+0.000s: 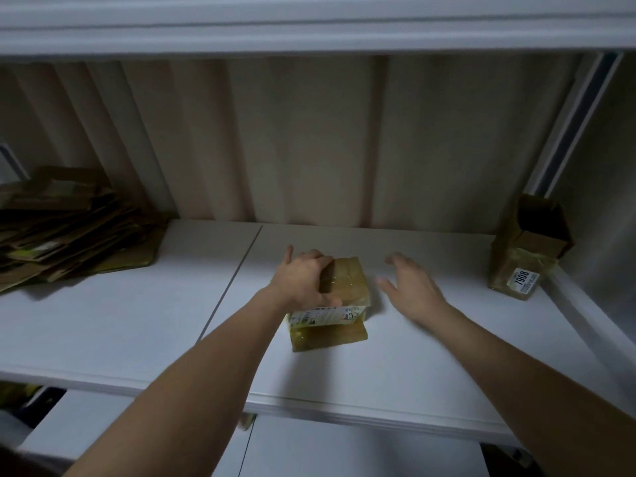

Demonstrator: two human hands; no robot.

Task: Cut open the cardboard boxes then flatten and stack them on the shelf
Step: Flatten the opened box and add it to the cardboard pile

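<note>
A small brown cardboard box (344, 287), taped and with a printed label on its near side, stands in the middle of the white shelf (137, 321). One flap lies open toward me. My left hand (303, 280) grips the box's left side, fingers over its top and thumb at the near edge. My right hand (409, 287) hovers just right of the box with straight, spread fingers and touches nothing. A pile of flattened cardboard boxes (69, 228) lies at the shelf's far left.
An opened cardboard box (526, 249) with a white "1908" sticker stands in the back right corner. A ribbed wall closes the back, another shelf board runs overhead, and a lower shelf (344, 449) shows below the front edge.
</note>
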